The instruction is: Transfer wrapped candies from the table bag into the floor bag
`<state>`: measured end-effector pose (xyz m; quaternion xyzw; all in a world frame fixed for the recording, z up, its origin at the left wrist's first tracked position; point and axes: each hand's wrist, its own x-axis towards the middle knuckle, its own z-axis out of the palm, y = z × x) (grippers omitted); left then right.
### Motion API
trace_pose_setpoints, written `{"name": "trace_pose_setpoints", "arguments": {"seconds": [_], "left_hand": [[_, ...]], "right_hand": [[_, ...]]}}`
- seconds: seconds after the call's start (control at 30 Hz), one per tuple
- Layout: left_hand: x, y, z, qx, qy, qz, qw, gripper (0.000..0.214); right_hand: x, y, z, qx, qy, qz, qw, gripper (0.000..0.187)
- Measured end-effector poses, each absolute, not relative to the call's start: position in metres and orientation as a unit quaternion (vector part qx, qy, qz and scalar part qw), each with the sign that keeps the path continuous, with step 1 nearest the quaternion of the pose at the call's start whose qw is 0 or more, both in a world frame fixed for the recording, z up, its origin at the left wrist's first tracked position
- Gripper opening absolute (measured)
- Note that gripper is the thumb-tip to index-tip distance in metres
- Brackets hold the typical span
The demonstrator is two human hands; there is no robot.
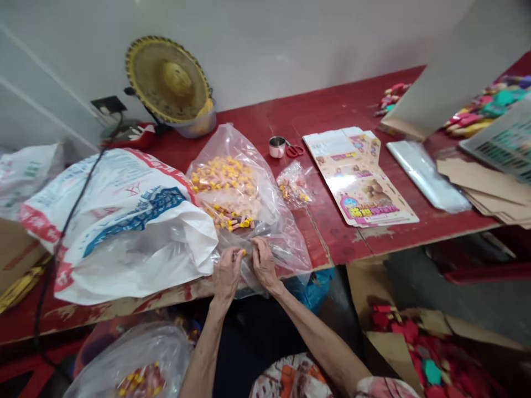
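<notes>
At the table's front edge, my left hand (227, 272) is closed in a pinch, with a small yellow-tipped piece (243, 252) at its fingertips. Beside it, my right hand (264, 262) has its fingers bent and pressed together over the clear plastic bag (288, 240); what they hold, if anything, is hidden. Inside that bag lie many small pink-and-yellow pieces (226, 177), too small to name exactly. A smaller clear bag (294, 185) with similar pieces rests to the right of the large one.
A white woven sack (136, 221) lies at left, crossed by a black cable (78, 193). Behind stands a round yellow-edged fan (168, 80). Rightward are a metal cup (277, 147), red scissors (294, 150), printed cards (365, 193) and clear plastic sleeves (429, 177). Below is an open carton (390, 354).
</notes>
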<state>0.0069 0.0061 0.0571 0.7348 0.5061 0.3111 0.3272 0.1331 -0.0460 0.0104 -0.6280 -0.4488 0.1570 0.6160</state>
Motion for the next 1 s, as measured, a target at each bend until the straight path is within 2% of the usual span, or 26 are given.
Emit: {"name": "trace_pose_setpoints", "arguments": {"seconds": [0.07, 0.13, 0.27, 0.47, 0.63, 0.77, 0.9, 1.0], "left_hand": [[0.014, 0.008, 0.058, 0.806, 0.479, 0.252, 0.238, 0.02], [0.022, 0.013, 0.059, 0.834, 0.468, 0.206, 0.208, 0.017], [0.03, 0.032, 0.06, 0.811, 0.486, 0.182, 0.269, 0.014], [0.014, 0.055, 0.07, 0.75, 0.51, 0.21, 0.364, 0.039], [0.011, 0.042, 0.074, 0.743, 0.522, 0.266, 0.324, 0.047], [0.02, 0.022, 0.06, 0.748, 0.523, 0.342, 0.223, 0.035], [0.022, 0.018, 0.041, 0.737, 0.532, 0.342, 0.24, 0.033], [0.013, 0.028, 0.038, 0.722, 0.539, 0.344, 0.265, 0.039]], "right_hand": [[0.132, -0.046, 0.006, -0.637, -0.43, 0.136, 0.626, 0.038], [0.133, -0.046, 0.004, -0.639, -0.422, 0.14, 0.628, 0.04], [0.132, -0.045, 0.008, -0.619, -0.426, 0.147, 0.643, 0.04], [0.13, -0.044, 0.015, -0.613, -0.413, 0.17, 0.652, 0.041], [0.129, -0.044, 0.011, -0.606, -0.441, 0.15, 0.645, 0.042], [0.129, -0.046, 0.005, -0.619, -0.46, 0.156, 0.617, 0.043], [0.134, -0.036, 0.016, -0.64, -0.491, 0.155, 0.57, 0.046], [0.145, -0.015, 0.036, -0.683, -0.53, 0.164, 0.475, 0.052]]}}
